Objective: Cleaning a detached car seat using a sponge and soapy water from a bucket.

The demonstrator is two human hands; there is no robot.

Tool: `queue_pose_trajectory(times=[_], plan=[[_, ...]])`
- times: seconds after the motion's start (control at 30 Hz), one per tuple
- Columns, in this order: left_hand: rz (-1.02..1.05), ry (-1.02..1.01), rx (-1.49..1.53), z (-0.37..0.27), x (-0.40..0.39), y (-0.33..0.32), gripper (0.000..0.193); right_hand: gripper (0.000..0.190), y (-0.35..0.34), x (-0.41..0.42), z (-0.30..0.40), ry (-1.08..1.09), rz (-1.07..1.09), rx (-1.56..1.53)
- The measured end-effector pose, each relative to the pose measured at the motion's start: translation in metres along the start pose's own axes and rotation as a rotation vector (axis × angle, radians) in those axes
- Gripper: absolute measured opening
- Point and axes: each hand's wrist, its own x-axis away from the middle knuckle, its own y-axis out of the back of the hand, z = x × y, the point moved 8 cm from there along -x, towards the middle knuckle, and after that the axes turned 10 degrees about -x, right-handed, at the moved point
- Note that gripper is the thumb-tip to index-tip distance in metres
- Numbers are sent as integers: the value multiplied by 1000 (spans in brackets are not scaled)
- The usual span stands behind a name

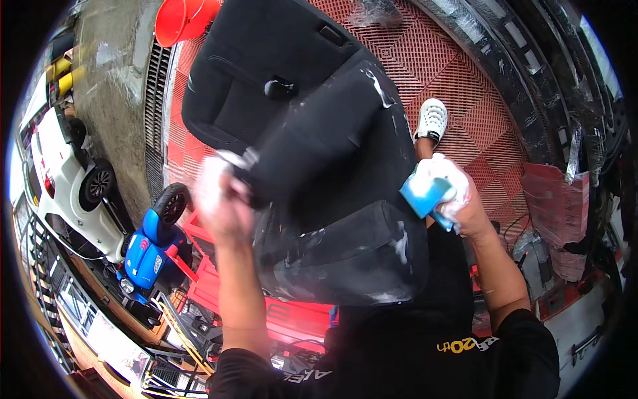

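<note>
A black fabric car seat (344, 239) with streaks of white foam lies before me. At its right edge my right hand (461, 199), covered in foam, grips a blue sponge (423, 194). My left hand (227, 199) is blurred by motion at the seat's left side; white foam or a white object shows at its fingers, and I cannot tell which. Beyond lies another black seat part (239, 65), with a small dark object (280, 88) bearing a white patch on top of it.
A red bucket (182, 22) stands at the upper left. Red grid floor tiles (468, 109) lie beneath, beside a metal drain grate (155, 95). At left are a blue scooter (144, 254) and a white car (75, 199). Plastic-wrapped car parts (503, 45) line the right; a red cart (299, 319) is nearby.
</note>
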Motion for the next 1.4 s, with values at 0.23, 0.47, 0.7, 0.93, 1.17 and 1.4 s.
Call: queue_pose_trajectory(times=[0.23,0.47,0.7,0.93,1.17,1.4], plan=[[-151,-94,161,12,-216,42,6,33,-78,-75,27,229,587,935],[-134,-195,24,38,-267,-3,24,24,-38,-217,-130,-140,425,1757],[-109,-313,53,34,-244,13,12,38,-115,-115,-90,-849,921,819],[-145,-384,-45,22,-244,4,18,27,-90,-174,-64,214,584,1641],[-115,-605,-236,11,-232,1,20,74,-126,-148,-71,190,1070,1714],[-118,-616,-207,10,-230,-4,20,48,-55,-202,-116,54,782,1956]])
